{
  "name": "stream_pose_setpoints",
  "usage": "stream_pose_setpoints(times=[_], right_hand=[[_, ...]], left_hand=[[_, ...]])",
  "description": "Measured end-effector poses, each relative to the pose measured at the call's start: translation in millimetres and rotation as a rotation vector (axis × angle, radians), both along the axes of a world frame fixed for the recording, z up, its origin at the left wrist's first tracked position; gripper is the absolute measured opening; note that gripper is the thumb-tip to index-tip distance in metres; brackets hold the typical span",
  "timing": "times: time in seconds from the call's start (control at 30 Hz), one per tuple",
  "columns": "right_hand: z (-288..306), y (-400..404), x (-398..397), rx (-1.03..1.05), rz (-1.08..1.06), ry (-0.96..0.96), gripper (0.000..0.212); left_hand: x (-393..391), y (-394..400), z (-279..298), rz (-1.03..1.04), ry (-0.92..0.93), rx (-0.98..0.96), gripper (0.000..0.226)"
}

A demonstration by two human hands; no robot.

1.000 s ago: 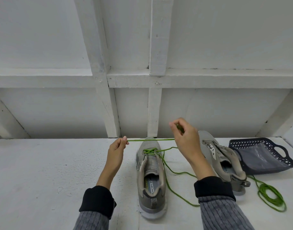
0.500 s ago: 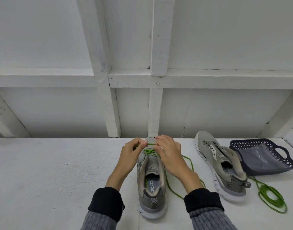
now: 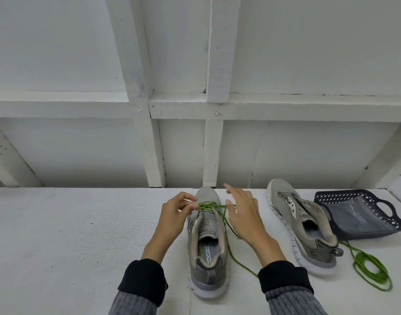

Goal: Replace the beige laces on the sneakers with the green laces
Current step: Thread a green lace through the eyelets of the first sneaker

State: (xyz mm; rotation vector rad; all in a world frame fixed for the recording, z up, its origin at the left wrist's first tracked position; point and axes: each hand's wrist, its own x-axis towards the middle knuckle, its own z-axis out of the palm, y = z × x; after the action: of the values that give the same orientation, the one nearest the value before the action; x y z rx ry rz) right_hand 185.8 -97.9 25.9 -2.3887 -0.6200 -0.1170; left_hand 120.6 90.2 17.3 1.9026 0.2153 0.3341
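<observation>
Fingers (image 3: 196,206) of left hand (image 3: 175,214) pinching green lace (image 3: 209,205) at sneaker (image 3: 208,242) toe; right hand (image 3: 242,212) fingers spread, holding nothing.

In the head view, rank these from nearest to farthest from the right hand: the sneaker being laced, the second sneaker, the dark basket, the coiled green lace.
From the right hand:
1. Sneaker being laced, just to its left, under the fingers.
2. Second sneaker, to its right.
3 and 4. Dark basket, far right by the wall, and coiled green lace, right and nearer the person: too close to call.
</observation>
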Motion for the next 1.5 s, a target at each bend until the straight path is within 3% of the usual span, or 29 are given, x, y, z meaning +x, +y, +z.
stream_pose_setpoints(times=[0.17,0.3,0.4,0.47,0.57,0.9,1.5], right_hand=[[-1,22,-8,0.187,0.162,0.204,0.028],[-3,19,-3,0.261,0.103,0.129,0.014],[-4,21,3,0.351,-0.063,0.112,0.012],[-5,23,6,0.347,-0.104,0.134,0.012],[-10,29,7,0.331,-0.073,0.17,0.01],[-27,45,10,0.117,0.032,0.205,0.008],[-39,46,7,0.163,0.002,0.255,0.011]], left_hand=[[4,-7,1,0.016,-0.018,-0.017,0.009],[3,-9,0,0.007,-0.009,0.001,0.008],[2,-12,-5,-0.002,0.174,0.06,0.025],[2,-13,-10,-0.008,0.295,0.088,0.035],[2,-9,-11,0.026,0.343,0.098,0.029],[-4,-6,-20,0.022,0.253,0.061,0.019],[-2,-5,-23,0.034,0.231,0.035,0.015]])
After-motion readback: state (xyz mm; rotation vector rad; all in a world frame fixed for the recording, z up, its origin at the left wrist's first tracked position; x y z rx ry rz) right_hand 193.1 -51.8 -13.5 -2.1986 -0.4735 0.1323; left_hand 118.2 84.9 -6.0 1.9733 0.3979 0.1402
